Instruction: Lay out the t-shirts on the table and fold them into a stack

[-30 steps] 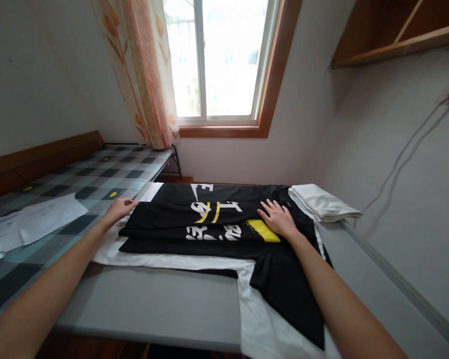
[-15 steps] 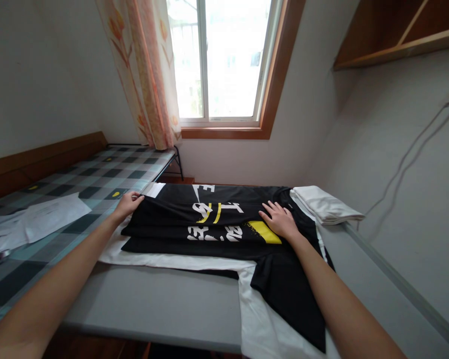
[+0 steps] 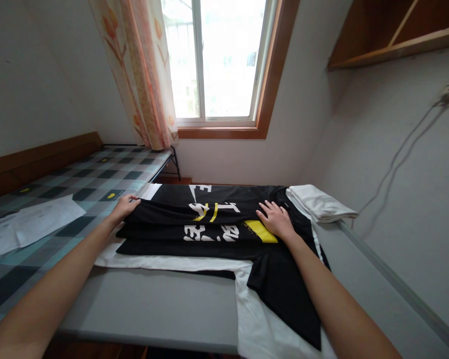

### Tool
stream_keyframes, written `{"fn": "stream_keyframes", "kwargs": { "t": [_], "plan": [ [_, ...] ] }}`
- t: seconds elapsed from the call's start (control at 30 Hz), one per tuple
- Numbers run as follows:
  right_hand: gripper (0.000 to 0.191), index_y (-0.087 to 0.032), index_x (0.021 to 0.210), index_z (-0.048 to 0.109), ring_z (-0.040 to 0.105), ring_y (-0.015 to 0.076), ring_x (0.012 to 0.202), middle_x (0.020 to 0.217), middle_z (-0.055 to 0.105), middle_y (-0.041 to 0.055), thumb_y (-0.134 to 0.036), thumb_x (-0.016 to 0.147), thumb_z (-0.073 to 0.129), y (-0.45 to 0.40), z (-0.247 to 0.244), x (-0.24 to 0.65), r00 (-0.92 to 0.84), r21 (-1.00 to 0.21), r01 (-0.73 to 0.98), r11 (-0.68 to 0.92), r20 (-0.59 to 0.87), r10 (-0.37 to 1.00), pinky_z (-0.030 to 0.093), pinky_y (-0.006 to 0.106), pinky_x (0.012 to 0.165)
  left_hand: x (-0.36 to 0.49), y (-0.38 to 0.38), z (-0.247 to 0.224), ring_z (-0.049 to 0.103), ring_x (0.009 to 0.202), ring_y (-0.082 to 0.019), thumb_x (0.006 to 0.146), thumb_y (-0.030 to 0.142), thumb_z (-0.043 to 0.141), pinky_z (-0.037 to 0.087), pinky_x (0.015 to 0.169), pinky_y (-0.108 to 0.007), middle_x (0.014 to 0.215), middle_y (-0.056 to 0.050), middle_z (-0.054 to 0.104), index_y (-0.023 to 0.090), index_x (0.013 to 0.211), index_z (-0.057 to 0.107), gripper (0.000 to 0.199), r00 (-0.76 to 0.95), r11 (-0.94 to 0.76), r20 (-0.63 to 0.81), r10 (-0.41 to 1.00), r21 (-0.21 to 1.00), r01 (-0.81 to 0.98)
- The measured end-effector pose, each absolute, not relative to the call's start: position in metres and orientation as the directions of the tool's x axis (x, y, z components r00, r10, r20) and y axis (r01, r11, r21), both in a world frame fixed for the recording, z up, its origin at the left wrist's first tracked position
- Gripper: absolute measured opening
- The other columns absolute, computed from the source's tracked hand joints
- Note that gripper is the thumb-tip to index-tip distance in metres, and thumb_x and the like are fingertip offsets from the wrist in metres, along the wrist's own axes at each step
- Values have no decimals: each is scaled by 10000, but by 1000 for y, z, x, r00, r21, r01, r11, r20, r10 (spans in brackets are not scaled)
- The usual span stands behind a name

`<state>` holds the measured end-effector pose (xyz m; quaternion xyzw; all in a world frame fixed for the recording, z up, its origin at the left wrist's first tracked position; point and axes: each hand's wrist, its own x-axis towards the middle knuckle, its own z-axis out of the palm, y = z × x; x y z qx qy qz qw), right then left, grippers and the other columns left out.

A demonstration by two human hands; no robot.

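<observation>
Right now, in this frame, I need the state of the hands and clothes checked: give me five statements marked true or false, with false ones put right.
1. The left hand pinches an edge of the black shirt. True.
2. The right hand is closed in a fist. False: the right hand lies on the black shirt with its fingers extended.
3. Part of a white garment shows from under the black shirt. True.
4. The folded white cloth lies on the bed. False: the folded white cloth is on the grey surface, past the right hand.
5. White papers lie on the checked bed. True.
</observation>
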<state>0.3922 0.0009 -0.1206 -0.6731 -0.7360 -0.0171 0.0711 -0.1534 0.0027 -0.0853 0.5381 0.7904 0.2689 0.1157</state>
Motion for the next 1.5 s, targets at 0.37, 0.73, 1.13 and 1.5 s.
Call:
{"fn": "stream_keyframes", "kwargs": {
  "t": [0.37,0.73,1.13,1.5],
  "plan": [
    [631,-236,1439,459,288,279,1416,1532,379,58,-574,968,209,-2,-118,387,-62,-63,995,72,152,986,182,490,1150,-162,-2,-87,661,885,-262,678,534,655,506,733,-303,1063,-91,677,174,1242,581,672,-181,146,98,979,295,944],
    [709,-299,1517,295,230,231,1449,1579,275,41,-662,933,122,-13,-113,337,-346,-87,932,353,77,935,181,449,1163,-36,-18,-105,343,1392,-298,948,481,359,227,1124,-457,1521,-45,398,312,1398,498,501,394,-415,200,897,74,907],
    [695,-287,1498,346,221,280,1446,1588,258,35,-630,942,108,1,-119,402,-3,-69,998,7,61,998,186,549,1140,-106,0,-115,443,1318,-296,950,371,311,65,1122,-616,1436,-103,508,269,1333,554,465,31,-28,168,985,-21,999],
    [671,-291,1471,398,270,269,1426,1573,297,31,-615,951,124,-2,-119,399,7,-97,995,2,93,996,242,522,1125,-143,16,-83,587,1081,-370,642,612,651,405,905,-457,1037,-122,708,210,848,716,456,-154,136,112,982,154,979]
  ]
}}
